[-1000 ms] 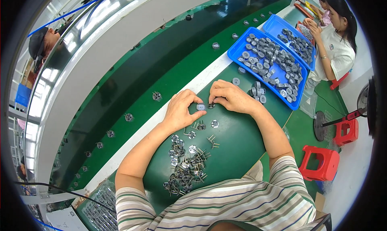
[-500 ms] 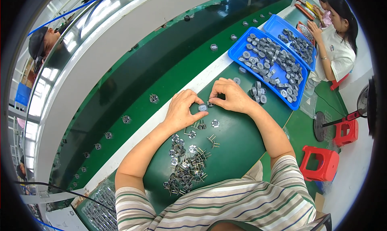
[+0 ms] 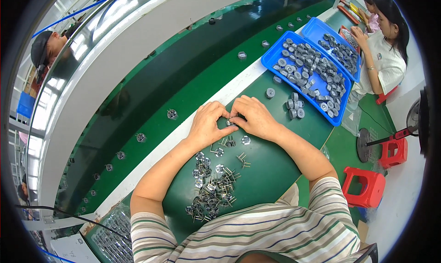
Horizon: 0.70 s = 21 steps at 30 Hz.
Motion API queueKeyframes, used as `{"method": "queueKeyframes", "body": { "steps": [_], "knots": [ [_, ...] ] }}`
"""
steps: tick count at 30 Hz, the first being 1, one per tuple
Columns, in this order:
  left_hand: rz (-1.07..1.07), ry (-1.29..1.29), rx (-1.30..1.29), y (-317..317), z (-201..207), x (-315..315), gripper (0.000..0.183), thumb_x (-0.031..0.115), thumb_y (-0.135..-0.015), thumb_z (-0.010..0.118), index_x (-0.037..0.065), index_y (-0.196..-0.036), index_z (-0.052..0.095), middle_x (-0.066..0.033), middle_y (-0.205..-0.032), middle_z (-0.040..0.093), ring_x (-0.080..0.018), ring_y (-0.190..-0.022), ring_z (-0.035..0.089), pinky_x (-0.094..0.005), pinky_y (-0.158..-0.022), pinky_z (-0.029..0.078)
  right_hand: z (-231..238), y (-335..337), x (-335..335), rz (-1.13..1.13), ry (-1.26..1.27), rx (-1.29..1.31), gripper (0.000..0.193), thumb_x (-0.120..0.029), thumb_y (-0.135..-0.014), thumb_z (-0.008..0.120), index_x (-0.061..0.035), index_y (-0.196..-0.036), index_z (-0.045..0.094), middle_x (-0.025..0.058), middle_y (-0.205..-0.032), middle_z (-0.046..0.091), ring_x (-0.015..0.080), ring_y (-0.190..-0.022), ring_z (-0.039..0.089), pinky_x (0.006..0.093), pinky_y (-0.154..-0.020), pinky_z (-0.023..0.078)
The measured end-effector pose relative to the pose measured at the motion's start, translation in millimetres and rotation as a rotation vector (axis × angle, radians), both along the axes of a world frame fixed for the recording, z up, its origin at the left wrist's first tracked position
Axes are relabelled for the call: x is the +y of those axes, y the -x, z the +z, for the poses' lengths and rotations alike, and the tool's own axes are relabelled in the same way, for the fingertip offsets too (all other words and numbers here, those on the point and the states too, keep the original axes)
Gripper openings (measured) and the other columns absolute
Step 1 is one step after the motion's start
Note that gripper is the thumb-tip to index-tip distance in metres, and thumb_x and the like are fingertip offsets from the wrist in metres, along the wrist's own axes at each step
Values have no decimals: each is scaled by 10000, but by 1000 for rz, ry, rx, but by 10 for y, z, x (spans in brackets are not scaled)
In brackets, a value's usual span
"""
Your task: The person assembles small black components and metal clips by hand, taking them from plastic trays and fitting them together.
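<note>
My left hand (image 3: 206,125) pinches a small round grey housing (image 3: 230,122) between thumb and fingers above the green tabletop. My right hand (image 3: 255,118) meets it from the other side, its thumb and fingertips closed over the top of the same piece. A small part that sat in the right fingertips is now mostly hidden there. Just below the hands lie a loose round circuit board (image 3: 245,140) and another with metal pins (image 3: 242,160). Nearer my body is a heap of small pinned circuit boards (image 3: 212,194).
Grey round housings (image 3: 294,106) stand right of my hands, beside a blue tray (image 3: 336,120) full of them. A second blue tray (image 3: 308,22) lies behind. Left runs a green conveyor belt (image 3: 151,125) carrying spaced assemblies. Co-workers, red stools (image 3: 363,187) and a fan (image 3: 363,146) surround.
My right hand has moved left against the housing in my left hand, bringing its small part to it. Pieces on the belt have shifted slightly toward the lower left.
</note>
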State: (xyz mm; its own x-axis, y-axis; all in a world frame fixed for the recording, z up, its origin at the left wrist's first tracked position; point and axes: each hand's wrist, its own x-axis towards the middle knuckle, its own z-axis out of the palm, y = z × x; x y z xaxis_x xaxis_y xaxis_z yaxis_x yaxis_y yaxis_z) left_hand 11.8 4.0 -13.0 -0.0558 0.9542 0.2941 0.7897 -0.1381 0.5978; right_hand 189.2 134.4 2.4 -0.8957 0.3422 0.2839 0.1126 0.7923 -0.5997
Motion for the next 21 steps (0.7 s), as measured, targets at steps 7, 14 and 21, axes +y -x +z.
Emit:
{"method": "queueKeyframes", "body": {
  "steps": [7, 14, 21],
  "knots": [
    [127, -32, -144, 86, 5, 1, 346, 264, -758, 922, 80, -969, 718, -68, -979, 643, -282, -900, 649, -425, -832, 477, 113, -104, 183, -109, -169, 141, 251, -145, -829, 827, -93, -1037, 697, 74, -1002, 657, 300, -1022, 610, 434, -880, 473],
    [485, 32, 179, 667, 64, 5, 346, 221, -767, 898, 79, -1043, 744, -84, -1037, 662, -292, -967, 643, -411, -872, 467, -10, -311, 476, -369, -166, 15, 336, -70, -818, 836, -32, -1116, 684, 153, -1066, 604, 369, -1059, 599, 488, -893, 516],
    [34, -122, -71, 139, 268, -4, 605, 200, -753, 932, 95, -1278, 651, -136, -1223, 561, -343, -1150, 584, -463, -947, 496, -11, -30, 136, -189, 599, 29, 311, -130, -992, 746, 59, -1234, 694, 157, -1069, 786, 173, -933, 765, 318, -832, 619]
  ]
}}
